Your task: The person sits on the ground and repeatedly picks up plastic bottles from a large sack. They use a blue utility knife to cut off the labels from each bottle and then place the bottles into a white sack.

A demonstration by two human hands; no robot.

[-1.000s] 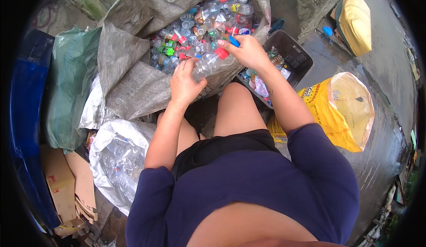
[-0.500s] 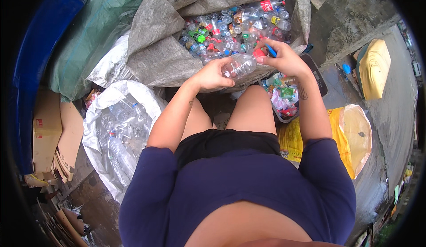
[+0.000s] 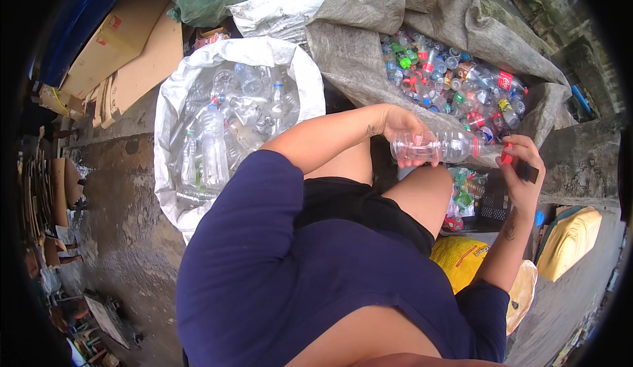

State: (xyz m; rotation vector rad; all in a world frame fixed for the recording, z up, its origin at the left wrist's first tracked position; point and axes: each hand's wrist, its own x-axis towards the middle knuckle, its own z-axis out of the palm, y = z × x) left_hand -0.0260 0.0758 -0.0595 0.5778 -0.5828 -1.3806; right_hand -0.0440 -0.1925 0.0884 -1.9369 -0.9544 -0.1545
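Note:
My left hand (image 3: 407, 136) is wrapped round a clear plastic bottle (image 3: 452, 146), lying level with its neck toward the right. A red ring sits round the neck. Just past the bottle's mouth, my right hand (image 3: 525, 166) pinches a red bottle cap (image 3: 507, 154), apart from the bottle. A flat dark piece (image 3: 527, 172) juts from the same hand; its kind I cannot make out. Beyond both hands, a big grey woven sack (image 3: 356, 57) gapes around many small bottles and caps (image 3: 455, 80) of mixed colours.
On my left stands a white sack (image 3: 165, 113) of clear bottles. A dark crate (image 3: 494, 205) with wrappers and scraps is by my right knee, near a yellow sack (image 3: 458, 258). Flattened cardboard (image 3: 122, 37) leans at the far left, and a yellow bundle (image 3: 570, 242) lies at right.
The red cap has come off the bottle and is now in my right hand, which has moved away rightward. My view has turned left, showing more of the white sack.

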